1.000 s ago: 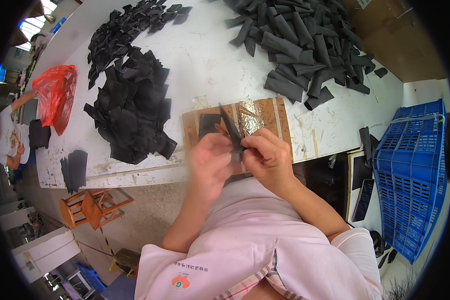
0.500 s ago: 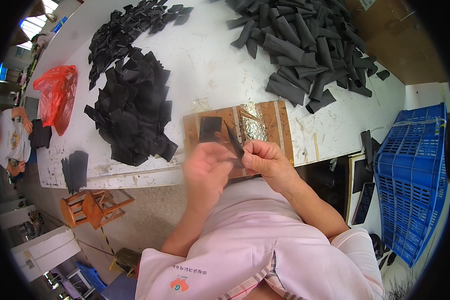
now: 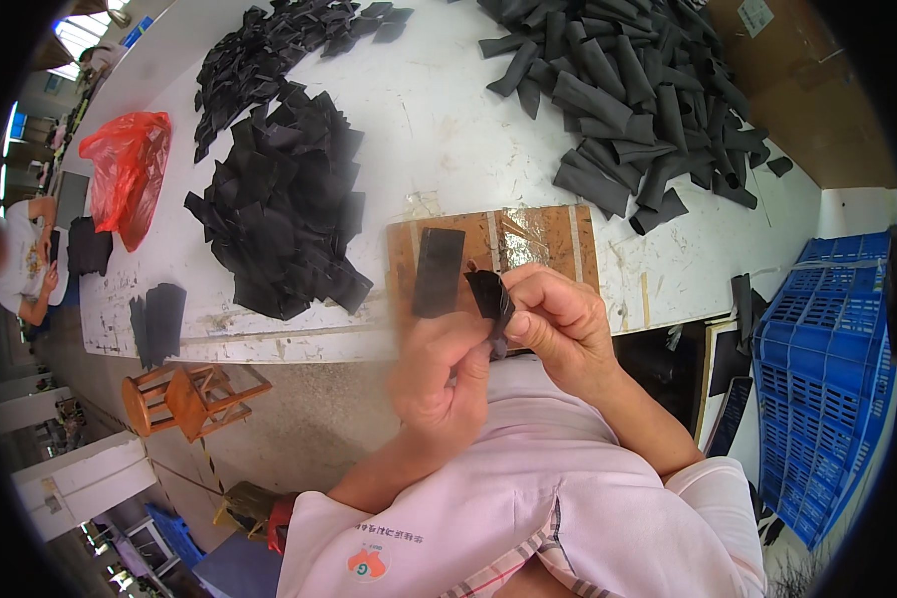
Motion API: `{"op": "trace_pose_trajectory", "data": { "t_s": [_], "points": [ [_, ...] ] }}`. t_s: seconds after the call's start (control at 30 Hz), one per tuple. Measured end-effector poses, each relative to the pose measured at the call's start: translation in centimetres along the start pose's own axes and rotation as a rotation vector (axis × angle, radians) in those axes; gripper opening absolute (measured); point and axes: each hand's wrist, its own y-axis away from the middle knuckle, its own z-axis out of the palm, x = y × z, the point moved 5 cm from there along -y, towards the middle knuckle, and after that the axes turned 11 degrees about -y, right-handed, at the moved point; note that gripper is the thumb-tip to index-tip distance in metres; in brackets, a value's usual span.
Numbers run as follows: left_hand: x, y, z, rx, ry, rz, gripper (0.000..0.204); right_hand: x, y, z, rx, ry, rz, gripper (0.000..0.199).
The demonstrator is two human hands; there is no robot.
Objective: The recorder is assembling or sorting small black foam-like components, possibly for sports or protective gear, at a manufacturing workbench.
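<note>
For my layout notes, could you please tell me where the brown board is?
In the head view, the brown board lies centrally on the white table, partly behind the left hand, just right of a pile of black pieces.

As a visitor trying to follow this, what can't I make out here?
Head view:
Black piece: partly covered by the left hand and right hand.
Left hand: finger detail, blurred.
Black tubes: pile's far end, cut off by the top edge.
Cardboard box: cut off by the dark rim.

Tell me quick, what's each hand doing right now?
Left hand: curled at the bent black strip; grip can't be told.
Right hand: closed, pinching that strip.
</note>
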Motion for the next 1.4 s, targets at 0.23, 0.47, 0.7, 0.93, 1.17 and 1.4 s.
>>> {"op": "trace_pose_trajectory", "data": {
  "t_s": [0.23,0.47,0.7,0.93,1.17,1.4],
  "points": [
    [-0.9,0.1,0.3,0.036,0.339,-0.268,0.011,0.5,0.7,0.3,0.087,-0.005,0.193,0.013],
    [-2.4,-1.1,0.7,-0.192,0.786,-0.626,0.024,-0.2,1.0,0.6,0.188,-0.03,0.003,0.012],
    [1.5,-3.4,0.8,-0.766,1.745,-0.289,0.042,-4.5,-0.6,3.2,-0.037,-0.155,0.111,0.016],
    [-5.1,-4.4,3.0,-0.454,1.665,-0.818,0.039,2.3,-4.3,-1.3,-0.034,-0.15,0.422,0.028],
    [-6.9,-3.2,4.0,-0.396,1.654,-0.836,0.044,2.5,-4.4,-1.2,-0.079,-0.216,0.456,0.024],
    [-7.4,-3.3,3.6,-0.31,1.849,-0.874,0.048,2.8,-5.4,-0.8,-0.187,-0.105,0.407,0.026]
  ]
}}
